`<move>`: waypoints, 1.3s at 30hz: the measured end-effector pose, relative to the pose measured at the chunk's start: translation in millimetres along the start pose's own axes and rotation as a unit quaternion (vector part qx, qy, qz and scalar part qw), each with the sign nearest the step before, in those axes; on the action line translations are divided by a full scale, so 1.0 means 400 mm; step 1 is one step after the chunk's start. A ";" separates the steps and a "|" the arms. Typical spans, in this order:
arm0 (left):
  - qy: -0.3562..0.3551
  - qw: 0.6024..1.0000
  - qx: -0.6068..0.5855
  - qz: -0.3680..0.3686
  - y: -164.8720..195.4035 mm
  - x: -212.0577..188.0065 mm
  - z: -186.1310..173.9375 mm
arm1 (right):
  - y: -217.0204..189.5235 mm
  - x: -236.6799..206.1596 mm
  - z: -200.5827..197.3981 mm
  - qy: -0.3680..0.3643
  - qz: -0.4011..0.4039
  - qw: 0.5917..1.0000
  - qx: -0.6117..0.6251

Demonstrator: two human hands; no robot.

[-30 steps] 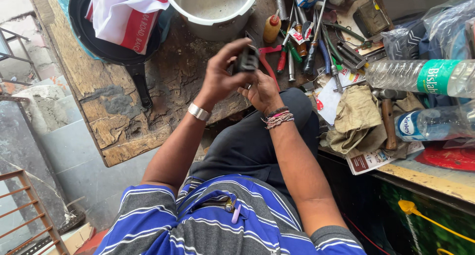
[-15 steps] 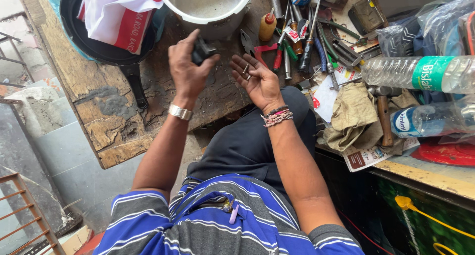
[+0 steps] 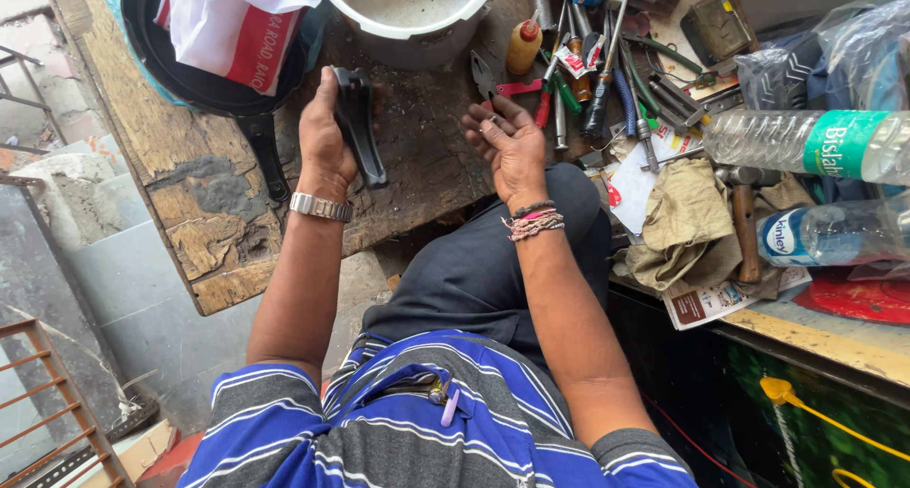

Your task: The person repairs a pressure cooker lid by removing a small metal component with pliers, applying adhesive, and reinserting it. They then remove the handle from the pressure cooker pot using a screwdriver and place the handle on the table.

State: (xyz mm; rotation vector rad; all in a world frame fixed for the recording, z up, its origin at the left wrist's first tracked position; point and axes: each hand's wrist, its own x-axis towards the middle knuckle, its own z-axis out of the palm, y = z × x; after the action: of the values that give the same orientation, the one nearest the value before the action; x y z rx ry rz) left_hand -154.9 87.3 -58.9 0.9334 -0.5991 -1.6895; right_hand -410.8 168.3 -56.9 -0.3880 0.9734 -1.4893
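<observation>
The left hand (image 3: 327, 133) is clenched around a black plastic handle (image 3: 360, 123), the kind that fits a pot or cooker, holding it upright over the worn wooden bench (image 3: 204, 218) with the long side facing the person. It looks as if the step in hand is checking or readying this handle. The thumb side wraps the back of it, the wrist with its metal watch (image 3: 320, 207) is bent a little upward, and the forearm runs straight up from the lap.

The right hand (image 3: 507, 142) lies released, palm up and fingers loosely curled, just right of the handle and well apart from it. Something small and pale may rest on a fingertip, too small to tell what it is. Its wrist carries a bunch of thread bands (image 3: 533, 221), and the forearm crosses the dark trouser knee.

Just beyond the left hand sits a white-rimmed metal pot (image 3: 417, 19), and to that hand's left a black pan (image 3: 204, 85) with cloth piled in it. Past the right hand lie red-handled pliers (image 3: 517, 90), a small oil bottle (image 3: 523, 45) and a scatter of screwdrivers (image 3: 607, 71).

By my judgement, a next move would need the free right hand to steady or work on the handle, with a firm left grip.
</observation>
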 end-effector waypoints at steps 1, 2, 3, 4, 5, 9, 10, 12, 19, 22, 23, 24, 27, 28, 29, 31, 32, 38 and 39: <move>-0.025 0.998 -0.051 -0.041 0.002 -0.003 0.004 | 0.004 0.000 0.001 0.021 -0.018 0.999 -0.046; -0.051 0.990 -0.102 -0.081 0.002 -0.007 0.012 | 0.008 -0.002 0.001 0.042 -0.037 0.994 -0.092; -0.048 0.988 -0.115 -0.091 0.003 -0.012 0.022 | 0.011 -0.002 0.002 0.062 -0.056 0.987 -0.138; -0.045 0.986 -0.128 -0.101 0.002 -0.018 0.033 | 0.015 -0.004 0.003 0.074 -0.079 0.974 -0.198; -0.040 0.983 -0.141 -0.110 0.002 -0.025 0.044 | 0.019 -0.004 0.004 0.085 -0.101 0.957 -0.258; -0.079 0.981 -0.150 -0.099 0.011 -0.036 0.082 | 0.037 0.004 0.003 0.054 -0.143 0.949 -0.275; -0.092 0.979 -0.153 -0.094 0.015 -0.038 0.087 | 0.040 0.006 0.000 0.044 -0.147 0.951 -0.268; -0.093 0.992 -0.070 -0.047 0.022 -0.044 0.090 | 0.045 0.009 -0.008 0.028 -0.157 0.954 -0.254; 0.117 0.663 0.684 0.283 0.028 -0.070 0.030 | 0.051 0.011 -0.014 0.023 -0.124 0.956 -0.264; 0.146 0.560 0.779 0.241 0.026 -0.054 -0.015 | 0.052 0.011 -0.011 0.023 -0.114 0.953 -0.279; 0.147 0.544 0.799 0.209 0.020 -0.048 -0.024 | 0.053 0.012 -0.012 0.025 -0.109 0.952 -0.283; 0.154 0.538 0.795 0.232 0.014 -0.042 -0.031 | 0.054 0.012 -0.014 0.028 -0.106 0.951 -0.288; 0.146 0.544 0.766 0.308 -0.007 -0.035 -0.027 | 0.060 0.018 -0.021 0.018 -0.113 0.952 -0.284; 0.130 0.560 0.743 0.342 -0.013 -0.032 -0.014 | 0.062 0.021 -0.023 0.009 -0.127 0.948 -0.292; 0.114 0.574 0.718 0.375 -0.016 -0.030 0.001 | 0.064 0.022 -0.024 0.000 -0.141 0.943 -0.301; 0.077 0.587 0.686 0.422 -0.018 -0.026 0.045 | 0.068 0.024 -0.025 -0.007 -0.126 0.945 -0.301; 0.058 0.593 0.668 0.446 -0.019 -0.020 0.072 | 0.069 0.023 -0.025 -0.005 -0.099 0.951 -0.291; 0.024 0.530 0.694 0.486 0.001 0.055 0.205 | 0.065 0.013 -0.014 -0.015 -0.084 0.944 -0.320; 0.022 0.527 0.700 0.482 0.005 0.071 0.213 | 0.062 0.013 -0.012 -0.010 -0.085 0.940 -0.330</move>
State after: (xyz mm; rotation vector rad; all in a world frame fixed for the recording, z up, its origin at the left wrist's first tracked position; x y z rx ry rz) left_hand -227.5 54.6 -17.0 1.2229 -2.0810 0.1754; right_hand -399.1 167.7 -79.9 -0.9862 1.4440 -1.2697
